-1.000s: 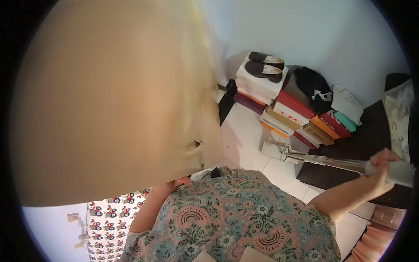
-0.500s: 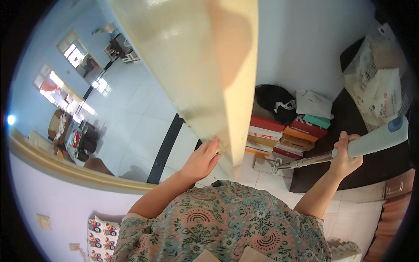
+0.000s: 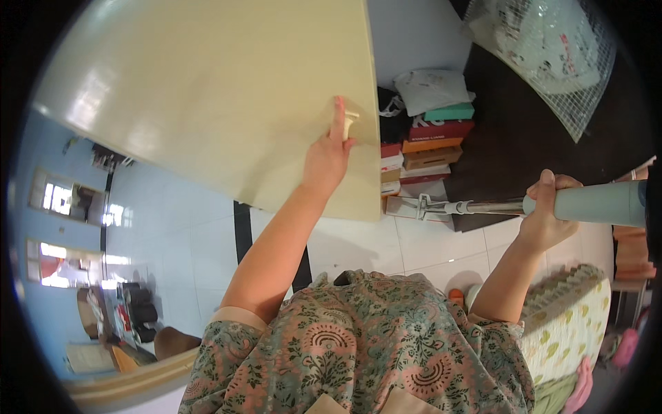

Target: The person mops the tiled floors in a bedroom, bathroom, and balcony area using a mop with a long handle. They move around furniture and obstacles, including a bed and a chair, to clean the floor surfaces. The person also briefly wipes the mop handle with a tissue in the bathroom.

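Observation:
My left hand (image 3: 326, 160) is at the cream door (image 3: 227, 90), its index finger stretched upward along the surface. Its thumb and fingers close around a small cream door handle (image 3: 351, 123) near the door's edge. My right hand (image 3: 549, 212) is wrapped round a long-handled flat mop with a pale green grip (image 3: 596, 203). A metal pole (image 3: 496, 206) runs leftward from that grip to a white joint (image 3: 423, 207). Below the joint, the mop's flat head (image 3: 405, 208) appears low by the floor, close to the door's lower edge and the stacked boxes.
Several stacked shoe boxes (image 3: 433, 145) carry a white plastic bag (image 3: 433, 91). A dark tabletop (image 3: 510, 124) holds clear mesh-patterned packaging (image 3: 552, 48). White floor tiles (image 3: 372, 248) lie underfoot. A leaf-patterned cover (image 3: 562, 324) is at lower right. A tiled room with furniture shows at left.
The door has swung so its broad face shows, and my left hand has moved up with its handle. My view has turned rightward. The mop stays in my right hand, its pole now more level.

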The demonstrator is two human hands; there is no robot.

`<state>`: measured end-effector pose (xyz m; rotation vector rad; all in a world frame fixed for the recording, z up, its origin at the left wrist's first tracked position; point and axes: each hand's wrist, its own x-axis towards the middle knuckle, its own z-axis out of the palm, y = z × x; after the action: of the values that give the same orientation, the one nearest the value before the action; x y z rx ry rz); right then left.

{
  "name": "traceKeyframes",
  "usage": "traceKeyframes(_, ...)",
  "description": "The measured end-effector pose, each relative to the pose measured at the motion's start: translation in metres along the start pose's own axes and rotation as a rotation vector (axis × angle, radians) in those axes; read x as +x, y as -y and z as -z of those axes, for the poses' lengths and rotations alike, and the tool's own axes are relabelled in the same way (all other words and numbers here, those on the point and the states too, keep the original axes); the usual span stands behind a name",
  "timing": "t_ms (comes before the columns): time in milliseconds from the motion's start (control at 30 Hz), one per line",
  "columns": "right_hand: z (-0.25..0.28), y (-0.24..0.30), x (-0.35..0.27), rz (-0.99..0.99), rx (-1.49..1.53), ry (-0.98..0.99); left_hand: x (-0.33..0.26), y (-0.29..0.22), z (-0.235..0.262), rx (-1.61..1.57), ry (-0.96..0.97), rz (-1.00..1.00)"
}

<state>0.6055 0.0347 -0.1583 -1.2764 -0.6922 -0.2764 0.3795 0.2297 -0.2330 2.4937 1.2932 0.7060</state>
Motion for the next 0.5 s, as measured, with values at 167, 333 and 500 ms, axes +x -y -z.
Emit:
traceKeyframes(167,-0.009,-0.002,-0.027,0.053,-0.107,-0.142,0.023,0.011,-0.003,-0.018,0.072,-0.056)
traceKeyframes(333,-0.034,0.018,-0.061,-0.010,-0.349,-0.240,0.024,0.043,-0.008,-0.095,0.148,-0.258)
traceKeyframes(500,-0.074,0.042,-0.101,-0.120,-0.393,-0.221,0.035,0.080,-0.011,-0.166,0.212,-0.702)
